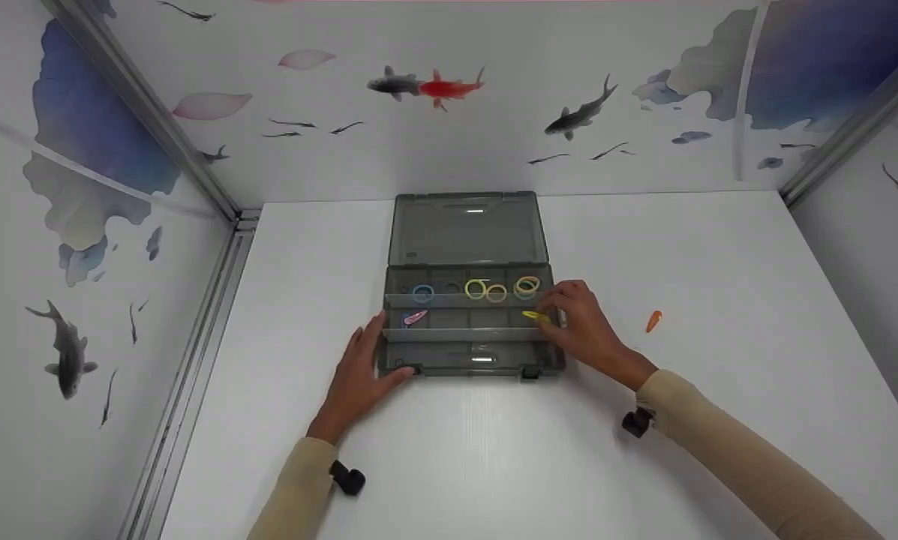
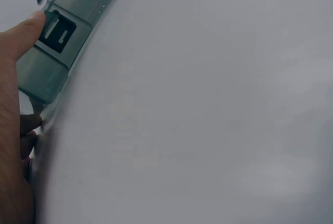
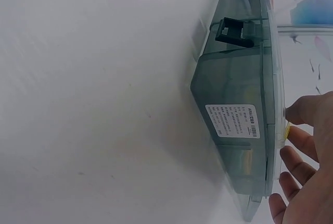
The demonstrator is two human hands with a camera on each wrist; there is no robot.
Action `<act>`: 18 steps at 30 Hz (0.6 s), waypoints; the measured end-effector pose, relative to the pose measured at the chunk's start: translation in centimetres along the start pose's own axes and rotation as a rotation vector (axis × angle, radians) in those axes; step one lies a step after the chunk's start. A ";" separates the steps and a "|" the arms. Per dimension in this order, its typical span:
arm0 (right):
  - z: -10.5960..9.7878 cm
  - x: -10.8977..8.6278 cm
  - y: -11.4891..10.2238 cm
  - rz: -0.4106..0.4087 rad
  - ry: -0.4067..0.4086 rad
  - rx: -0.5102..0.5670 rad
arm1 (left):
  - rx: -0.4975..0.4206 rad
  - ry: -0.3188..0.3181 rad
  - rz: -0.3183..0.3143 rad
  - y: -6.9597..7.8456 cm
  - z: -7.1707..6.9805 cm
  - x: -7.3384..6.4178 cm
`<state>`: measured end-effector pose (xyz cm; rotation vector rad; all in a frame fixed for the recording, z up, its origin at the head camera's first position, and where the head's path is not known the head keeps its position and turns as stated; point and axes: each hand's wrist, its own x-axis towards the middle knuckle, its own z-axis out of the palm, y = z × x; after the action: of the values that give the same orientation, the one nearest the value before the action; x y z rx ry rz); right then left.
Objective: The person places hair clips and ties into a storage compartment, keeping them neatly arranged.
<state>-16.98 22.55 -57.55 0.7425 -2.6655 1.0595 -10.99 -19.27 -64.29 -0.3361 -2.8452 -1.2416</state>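
Observation:
A grey translucent compartment box [image 1: 465, 360] lies with its lid [image 1: 465, 229] tipped back. My left hand [image 1: 358, 375] rests at its front left corner, the fingers along the side and the thumb by the front latch [image 2: 57, 31]. Over the right end of the middle row, my right hand [image 1: 587, 330] pinches a yellow hair clip [image 1: 531, 315] between thumb and index finger. A pink hair clip [image 1: 416, 317] sits in that row's left compartment, partly over something blue. Coloured hair ties, among them a blue one [image 1: 423, 293] and a yellow one [image 1: 476, 289], lie in the back row.
An orange hair clip [image 1: 653, 322] lies on the white table [image 1: 719, 255] to the right of the box. White panels printed with fish [image 1: 449, 88] stand behind and at both sides. A label [image 3: 232, 121] is stuck on the box's front wall.

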 end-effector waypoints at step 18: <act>-0.3 -0.5 0.7 0.031 0.038 0.022 | -0.008 0.000 0.012 -0.1 0.0 0.0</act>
<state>-16.93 23.42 -57.93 0.6801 -2.6453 1.1015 -11.02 -19.38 -64.34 -0.3521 -2.8347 -1.2508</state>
